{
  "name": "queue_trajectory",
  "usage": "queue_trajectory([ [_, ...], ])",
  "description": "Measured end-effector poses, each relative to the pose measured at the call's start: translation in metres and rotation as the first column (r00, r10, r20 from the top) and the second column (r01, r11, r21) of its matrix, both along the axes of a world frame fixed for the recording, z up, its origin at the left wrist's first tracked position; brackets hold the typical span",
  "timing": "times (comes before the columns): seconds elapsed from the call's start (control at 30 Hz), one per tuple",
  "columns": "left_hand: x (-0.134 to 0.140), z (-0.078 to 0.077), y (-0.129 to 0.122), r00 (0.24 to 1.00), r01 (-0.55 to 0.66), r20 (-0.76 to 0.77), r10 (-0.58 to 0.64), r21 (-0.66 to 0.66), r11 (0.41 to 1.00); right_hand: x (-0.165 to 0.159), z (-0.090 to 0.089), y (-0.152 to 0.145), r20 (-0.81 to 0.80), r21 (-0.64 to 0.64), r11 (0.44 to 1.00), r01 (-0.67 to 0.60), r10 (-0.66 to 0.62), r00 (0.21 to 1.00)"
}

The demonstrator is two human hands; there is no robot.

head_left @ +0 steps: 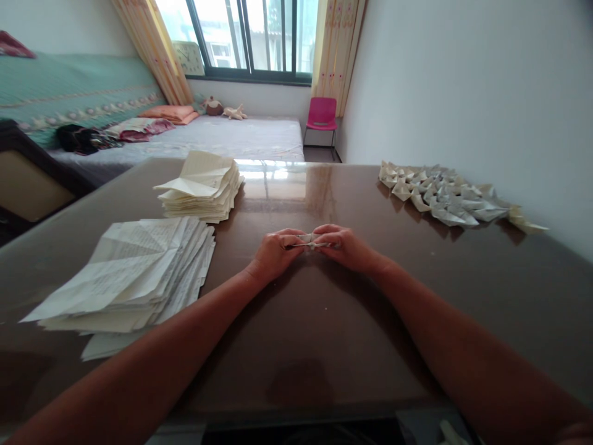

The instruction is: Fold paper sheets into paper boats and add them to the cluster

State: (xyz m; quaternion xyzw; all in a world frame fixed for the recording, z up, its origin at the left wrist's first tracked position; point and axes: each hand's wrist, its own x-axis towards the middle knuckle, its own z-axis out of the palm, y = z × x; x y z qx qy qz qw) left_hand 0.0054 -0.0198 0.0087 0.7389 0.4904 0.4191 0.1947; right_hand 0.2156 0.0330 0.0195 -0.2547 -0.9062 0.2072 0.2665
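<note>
Between my two hands, over the middle of the brown table, is a small piece of folded paper (311, 242). My left hand (278, 252) pinches its left end with the fingers closed. At the other end my right hand (345, 246) grips it the same way. Much of the paper is hidden by the fingers, so its full shape does not show. A cluster of folded paper boats (445, 193), pale and pointed, stands at the far right of the table.
Two stacks lie at the left: creased, written-on sheets (134, 266) nearer me and yellowish sheets (201, 185) behind them. The glossy table (296, 346) meets a white wall (463, 80) at the right. Beyond are a bed (259, 136) and a pink chair (322, 114).
</note>
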Motion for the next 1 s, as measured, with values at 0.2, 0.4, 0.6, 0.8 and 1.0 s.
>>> queue_trajectory([
  [0.2,0.003,-0.001,-0.002,0.997,0.048,-0.052,-0.049,-0.019,0.999,-0.004,0.002,0.000,0.061,-0.216,0.972,0.092,-0.081,0.995],
  [0.4,0.005,0.004,-0.002,0.999,-0.030,0.033,0.029,0.041,0.999,-0.001,0.002,0.002,-0.104,-0.538,0.834,0.123,-0.211,0.972],
  [0.6,0.006,0.004,-0.001,0.994,-0.100,0.048,0.099,0.012,0.995,-0.003,0.003,0.003,-0.155,-0.656,0.739,0.154,-0.332,0.931],
  [0.8,0.009,0.007,-0.001,0.988,-0.156,-0.010,0.155,-0.042,0.987,-0.007,0.006,0.000,-0.180,-0.684,0.711,0.164,-0.382,0.907],
  [1.0,0.008,0.014,-0.002,0.978,-0.208,-0.065,0.200,-0.140,0.968,-0.006,0.011,-0.002,-0.234,-0.770,0.634,0.073,-0.387,0.892],
])
